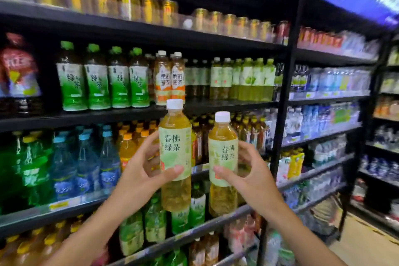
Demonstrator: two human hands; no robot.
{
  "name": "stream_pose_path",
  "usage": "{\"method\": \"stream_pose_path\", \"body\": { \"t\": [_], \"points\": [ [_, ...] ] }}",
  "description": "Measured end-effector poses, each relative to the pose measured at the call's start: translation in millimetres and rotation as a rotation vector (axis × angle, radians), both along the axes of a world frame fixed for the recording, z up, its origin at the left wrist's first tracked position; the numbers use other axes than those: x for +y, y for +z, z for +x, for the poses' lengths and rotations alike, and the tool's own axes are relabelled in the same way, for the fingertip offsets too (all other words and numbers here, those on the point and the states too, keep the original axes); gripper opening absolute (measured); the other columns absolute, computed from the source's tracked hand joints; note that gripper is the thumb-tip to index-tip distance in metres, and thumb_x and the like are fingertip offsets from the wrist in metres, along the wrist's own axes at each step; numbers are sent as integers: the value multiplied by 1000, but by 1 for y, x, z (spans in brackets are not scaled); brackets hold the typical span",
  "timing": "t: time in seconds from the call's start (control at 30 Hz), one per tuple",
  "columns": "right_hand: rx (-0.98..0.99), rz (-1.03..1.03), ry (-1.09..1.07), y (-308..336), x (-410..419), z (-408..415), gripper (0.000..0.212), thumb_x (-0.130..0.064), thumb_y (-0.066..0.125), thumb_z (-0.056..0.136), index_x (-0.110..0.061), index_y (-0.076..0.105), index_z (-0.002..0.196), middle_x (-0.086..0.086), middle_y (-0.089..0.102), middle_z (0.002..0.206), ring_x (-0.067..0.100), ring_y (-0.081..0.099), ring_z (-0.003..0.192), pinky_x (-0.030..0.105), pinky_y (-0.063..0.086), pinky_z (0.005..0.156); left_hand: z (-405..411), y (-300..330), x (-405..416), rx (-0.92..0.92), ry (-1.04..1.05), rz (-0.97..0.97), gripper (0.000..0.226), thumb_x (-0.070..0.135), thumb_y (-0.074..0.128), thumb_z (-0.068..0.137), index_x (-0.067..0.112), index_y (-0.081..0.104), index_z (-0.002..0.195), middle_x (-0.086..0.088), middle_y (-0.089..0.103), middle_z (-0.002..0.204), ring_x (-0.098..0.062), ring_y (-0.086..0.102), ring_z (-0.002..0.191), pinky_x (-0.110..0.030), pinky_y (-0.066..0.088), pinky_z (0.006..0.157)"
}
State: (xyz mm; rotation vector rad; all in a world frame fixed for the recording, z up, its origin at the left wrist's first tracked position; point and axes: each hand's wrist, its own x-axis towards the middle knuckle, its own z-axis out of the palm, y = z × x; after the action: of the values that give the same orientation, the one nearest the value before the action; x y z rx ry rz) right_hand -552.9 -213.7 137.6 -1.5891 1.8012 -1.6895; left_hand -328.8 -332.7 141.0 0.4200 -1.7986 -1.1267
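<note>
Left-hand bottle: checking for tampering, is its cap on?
On: a white cap sits atop the left bottle that the left hand grips.

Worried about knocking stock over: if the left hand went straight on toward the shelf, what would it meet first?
Probably the orange-capped bottles behind the left hand, which grips a green tea bottle; depth is unclear.
</note>
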Motion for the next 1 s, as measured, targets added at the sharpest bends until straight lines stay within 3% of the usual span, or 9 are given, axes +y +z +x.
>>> {"method": "stream_pose_path", "body": {
  "t": [0.07, 0.13, 0.27, 0.47, 0.6, 0.7, 0.83, 1.0],
  "points": [
    [-15, -41, 3, 11, -18, -28, 66, -41, 84, 77, -37, 48, 132, -23, 63, 121, -13, 57, 110, 11, 52, 84, -28, 14, -14, 1, 28, -34, 81, 30, 88, 76, 42, 46, 144, 12, 68, 128, -11, 68, 115, -23, 58, 83],
    [-36, -74, 10, 17, -34, -60, 65, -42, 84, 76, -39, 49, 130, -24, 65, 120, -8, 59, 112, 23, 56, 89, -57, 25, -27, 24, 71, -60, 82, 19, 82, 72, 44, 45, 141, 21, 70, 121, -5, 69, 111, -17, 57, 81],
    [-105, -126, 89, 33, -70, -127, 69, -53, 80, 66, -45, 48, 126, -32, 64, 115, -4, 63, 111, 31, 58, 91, -115, 43, -54, 59, 142, -114, 85, 12, 82, 73, 40, 46, 144, 13, 69, 128, -12, 69, 115, -26, 60, 87],
    [-105, -208, 205, 49, -128, -222, 66, -37, 83, 76, -42, 46, 129, -33, 64, 113, -17, 58, 106, 13, 54, 81, -200, 79, -82, 77, 281, -185, 80, 17, 79, 76, 38, 44, 145, 14, 69, 128, -9, 68, 115, -23, 59, 87],
    [-103, -228, 300, 72, -167, -268, 66, -45, 84, 70, -51, 45, 123, -34, 64, 115, -13, 59, 111, 30, 54, 98, -243, 102, -94, 59, 388, -228, 76, 14, 78, 78, 37, 47, 143, 12, 69, 126, -11, 70, 112, -24, 60, 84],
    [-136, -295, 369, 87, -189, -286, 68, -51, 82, 64, -51, 46, 122, -33, 64, 118, -8, 60, 114, 35, 54, 100, -262, 115, -105, 6, 459, -281, 76, 13, 79, 79, 36, 46, 144, 13, 68, 128, -7, 68, 114, -21, 58, 84],
    [-151, -360, 401, 98, -219, -298, 78, -50, 82, 65, -39, 45, 133, -21, 64, 125, -5, 60, 116, 34, 53, 101, -277, 126, -122, -9, 495, -333, 75, 14, 78, 80, 33, 46, 145, 11, 68, 128, -9, 68, 115, -26, 60, 88],
    [-169, -453, 392, 106, -255, -298, 77, -43, 84, 69, -35, 44, 134, -20, 63, 126, -3, 60, 116, 34, 53, 101, -282, 133, -148, -26, 526, -396, 78, 15, 78, 78, 32, 45, 147, 13, 67, 131, -8, 66, 119, -29, 58, 94]
  ]
}}
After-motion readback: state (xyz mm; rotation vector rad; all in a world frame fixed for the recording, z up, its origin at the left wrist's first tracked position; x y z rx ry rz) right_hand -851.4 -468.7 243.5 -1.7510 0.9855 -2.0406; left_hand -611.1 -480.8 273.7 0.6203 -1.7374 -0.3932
